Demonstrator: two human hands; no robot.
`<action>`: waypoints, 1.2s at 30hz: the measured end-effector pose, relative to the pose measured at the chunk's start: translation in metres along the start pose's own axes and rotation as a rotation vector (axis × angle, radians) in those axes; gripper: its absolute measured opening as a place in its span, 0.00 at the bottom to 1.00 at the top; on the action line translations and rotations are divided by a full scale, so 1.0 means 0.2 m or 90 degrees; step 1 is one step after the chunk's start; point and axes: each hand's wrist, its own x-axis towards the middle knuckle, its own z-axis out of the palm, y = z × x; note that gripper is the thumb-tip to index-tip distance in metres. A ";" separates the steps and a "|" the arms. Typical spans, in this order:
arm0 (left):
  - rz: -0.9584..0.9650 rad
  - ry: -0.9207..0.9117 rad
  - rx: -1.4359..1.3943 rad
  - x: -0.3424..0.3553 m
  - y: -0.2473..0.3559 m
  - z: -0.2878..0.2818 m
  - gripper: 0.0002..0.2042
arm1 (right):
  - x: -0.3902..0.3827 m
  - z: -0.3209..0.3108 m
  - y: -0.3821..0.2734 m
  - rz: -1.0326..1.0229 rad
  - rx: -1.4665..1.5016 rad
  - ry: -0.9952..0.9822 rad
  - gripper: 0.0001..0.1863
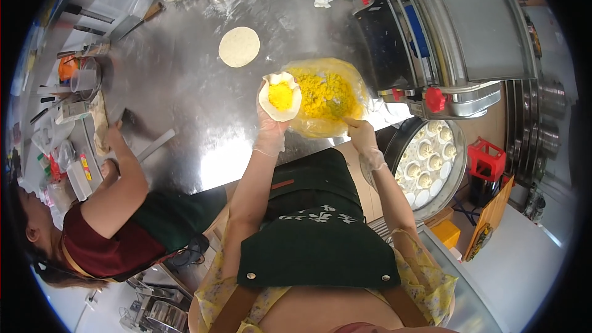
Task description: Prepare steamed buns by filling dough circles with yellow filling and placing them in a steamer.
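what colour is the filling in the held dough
The filling is bright yellow, shown in the head view.

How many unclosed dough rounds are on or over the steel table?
2: a bare round lying flat on the table, and a filled round cupped in the left hand.

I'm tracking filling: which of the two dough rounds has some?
The held dough round, in the left hand, with yellow filling; the bare dough round lies flat on the table.

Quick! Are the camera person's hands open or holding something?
Left hand: holding dough with yellow filling on it.
Right hand: at the bag's edge; can't tell if it's gripping.
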 end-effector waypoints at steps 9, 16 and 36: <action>-0.005 0.020 -0.002 -0.08 0.03 -0.05 0.11 | 0.13 0.19 -0.22 0.049 0.207 -0.153 0.18; 0.005 0.026 0.011 -0.10 0.05 -0.11 0.11 | 0.15 0.16 -0.19 0.171 0.378 -0.247 0.19; -0.144 0.179 -0.045 0.09 -0.37 0.04 0.21 | -0.25 0.20 -0.41 -0.304 -0.181 0.331 0.29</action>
